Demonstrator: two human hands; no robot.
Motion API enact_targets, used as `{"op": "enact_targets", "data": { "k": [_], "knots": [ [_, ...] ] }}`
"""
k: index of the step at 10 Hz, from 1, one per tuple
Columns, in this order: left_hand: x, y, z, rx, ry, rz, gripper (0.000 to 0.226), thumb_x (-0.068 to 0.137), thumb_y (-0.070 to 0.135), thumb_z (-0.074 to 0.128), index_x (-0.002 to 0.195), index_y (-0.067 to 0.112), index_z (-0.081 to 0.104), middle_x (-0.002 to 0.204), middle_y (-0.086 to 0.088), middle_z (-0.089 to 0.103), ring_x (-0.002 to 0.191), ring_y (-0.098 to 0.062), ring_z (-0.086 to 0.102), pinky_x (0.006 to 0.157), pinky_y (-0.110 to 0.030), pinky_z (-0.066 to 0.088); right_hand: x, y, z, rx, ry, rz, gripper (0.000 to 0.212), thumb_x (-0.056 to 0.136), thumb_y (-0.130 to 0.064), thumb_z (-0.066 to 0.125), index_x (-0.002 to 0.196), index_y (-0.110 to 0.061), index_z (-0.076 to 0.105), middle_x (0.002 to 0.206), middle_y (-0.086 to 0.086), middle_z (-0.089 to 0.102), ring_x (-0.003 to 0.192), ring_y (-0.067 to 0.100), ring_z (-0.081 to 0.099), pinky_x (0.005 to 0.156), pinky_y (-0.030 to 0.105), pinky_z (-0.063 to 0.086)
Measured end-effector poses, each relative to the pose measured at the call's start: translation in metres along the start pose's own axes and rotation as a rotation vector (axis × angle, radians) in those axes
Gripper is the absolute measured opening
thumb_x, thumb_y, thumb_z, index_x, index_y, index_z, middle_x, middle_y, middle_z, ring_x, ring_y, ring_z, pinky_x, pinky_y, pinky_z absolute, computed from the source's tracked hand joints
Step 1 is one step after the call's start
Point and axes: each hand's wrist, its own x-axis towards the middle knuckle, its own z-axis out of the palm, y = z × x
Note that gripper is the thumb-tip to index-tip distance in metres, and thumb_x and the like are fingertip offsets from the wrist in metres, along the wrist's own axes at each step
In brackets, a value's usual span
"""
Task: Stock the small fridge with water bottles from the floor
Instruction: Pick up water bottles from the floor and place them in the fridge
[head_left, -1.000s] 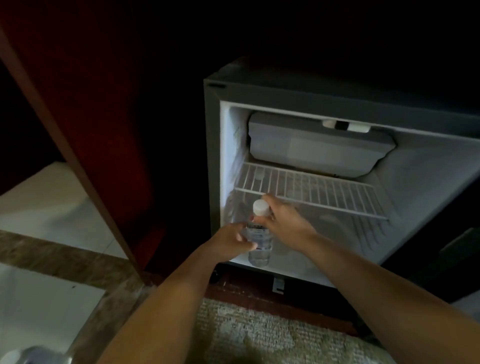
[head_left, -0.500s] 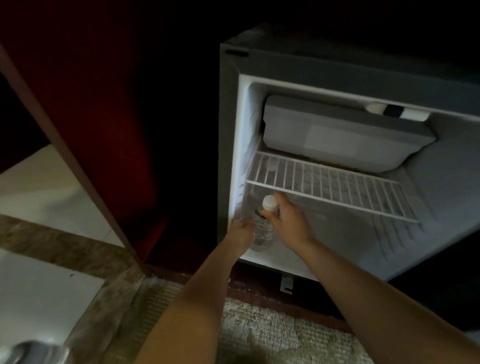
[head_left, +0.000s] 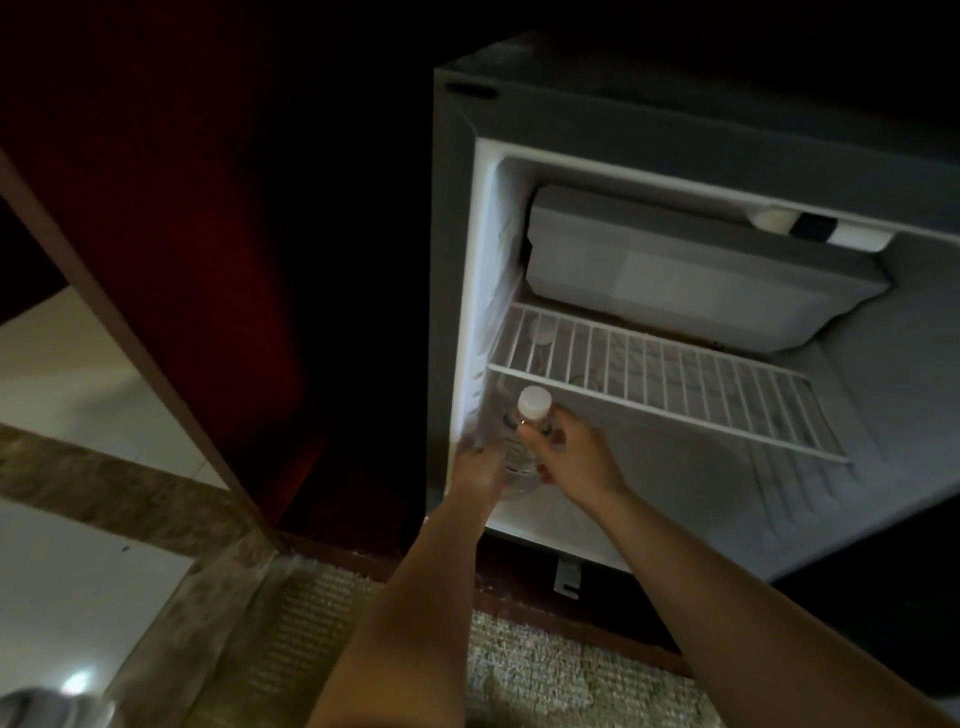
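At the far left of the frame we see pale floor tiles (head_left: 62, 395) and a brown stone strip, then a dark red cabinet panel (head_left: 171, 218) rising through the upper left. Along the bottom centre lies a woven rug (head_left: 545, 670). Moving right, our left hand (head_left: 480, 475) reaches in at the lower left corner of the open fridge (head_left: 623, 119), its fingers against the side of the water bottle (head_left: 519, 447); how firmly it grips we cannot tell. The bottle stands roughly upright just inside the fridge's left wall, its white cap (head_left: 535, 402) just under the front edge of the wire shelf (head_left: 670, 384). Our right hand (head_left: 576, 462) is closed around the bottle from the right, below the cap, so both hands meet on it. Further right the lower compartment looks bare, and a grey freezer box (head_left: 696, 275) sits above the shelf. The risk we judge here is the cap catching on the shelf edge as the bottle goes deeper, tipping it, or the bottle toppling when we let go if its base is not flat on the fridge floor.
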Motion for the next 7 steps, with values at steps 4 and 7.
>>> {"op": "enact_targets", "data": {
  "k": [4,7],
  "knots": [
    [0.019,0.003,0.014,0.053,0.044,0.039,0.037,0.099,0.014,0.033,0.123,-0.002,0.055,0.131,-0.024,0.054,0.123,-0.034,0.050,0.104,-0.039,0.043,0.051,0.012,0.015,0.139,0.142,0.128,0.062,0.055,-0.078,0.057,0.079,-0.023,0.068,0.081,0.005,0.073,0.081,0.029,0.070,0.076,0.048,0.057],
    [0.023,0.008,0.013,0.076,-0.028,0.031,0.041,0.101,0.016,0.034,0.141,0.010,0.038,0.146,-0.012,0.041,0.135,-0.026,0.040,0.110,-0.037,0.035,0.055,0.002,0.016,0.199,0.140,0.148,0.050,0.064,-0.067,0.065,0.081,-0.020,0.067,0.078,0.008,0.073,0.076,0.029,0.071,0.079,0.050,0.056]
  ]
}}
